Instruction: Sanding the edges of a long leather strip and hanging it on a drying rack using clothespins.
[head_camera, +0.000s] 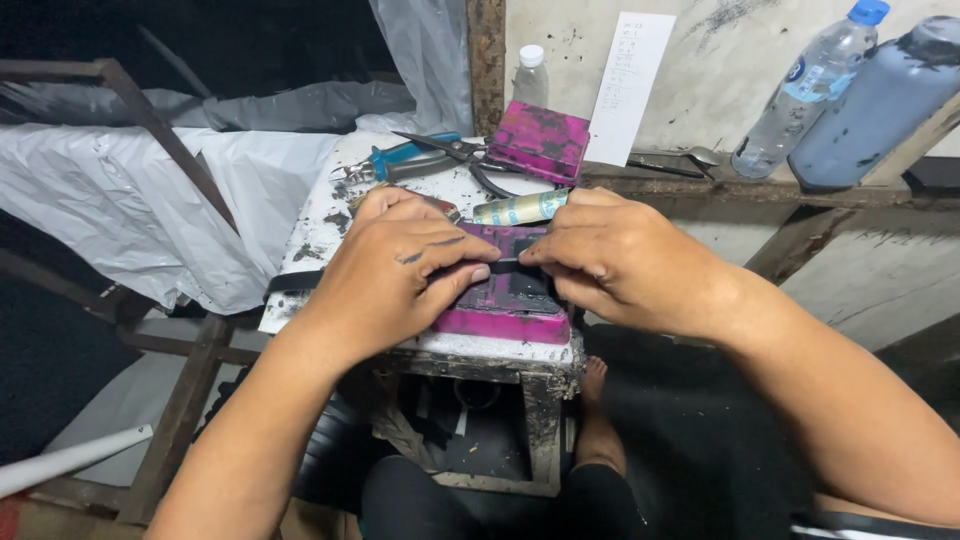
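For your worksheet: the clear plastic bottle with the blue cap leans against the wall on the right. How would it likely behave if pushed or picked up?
The clear bottle probably tips or slides easily: it stands tilted against the wall. It looks thin-walled, so it may dent under a firm squeeze. Being round, it would likely roll along the ledge once down.

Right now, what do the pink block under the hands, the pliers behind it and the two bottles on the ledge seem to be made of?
The pink block looks like hard plastic, matte and smeared with black ink. The pliers show dull grey metal jaws with glossy teal grips, probably rubber or plastic. The clear bottle seems thin transparent plastic with a blue cap; the grey bottle looks like opaque plastic, stained black.
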